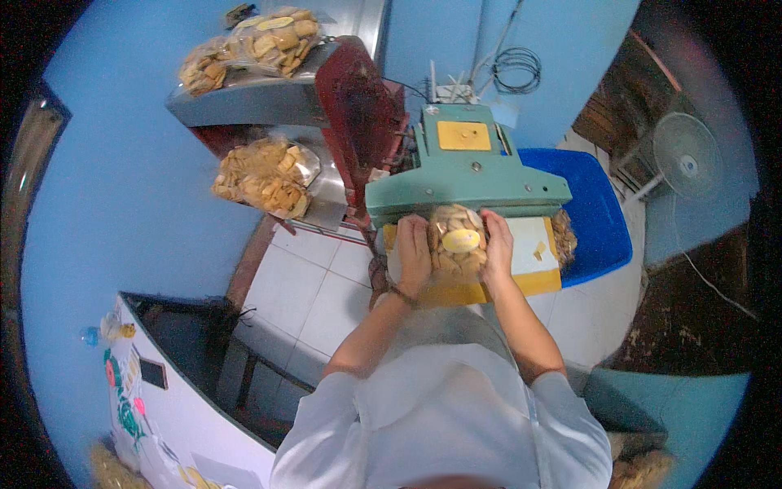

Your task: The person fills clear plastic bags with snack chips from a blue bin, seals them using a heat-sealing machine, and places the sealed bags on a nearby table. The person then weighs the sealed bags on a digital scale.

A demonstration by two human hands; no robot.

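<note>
A clear plastic bag of light-brown chips or crackers (455,260) with a yellow oval label lies between my hands, its far end against the front edge of a green sealing machine (467,183). My left hand (414,250) presses on the bag's left side, fingers pointing away from me. On its right side rests my right hand (498,244). Under the bag is a white board with yellow tape edges (534,244). How the bag's far end sits in the machine is hidden.
A blue plastic tub (602,214) holding filled bags stands right of the machine. Further filled bags lie on two metal shelves (244,104) at left. A fan (687,159) stands at right, and a white table (195,422) with small items is at lower left.
</note>
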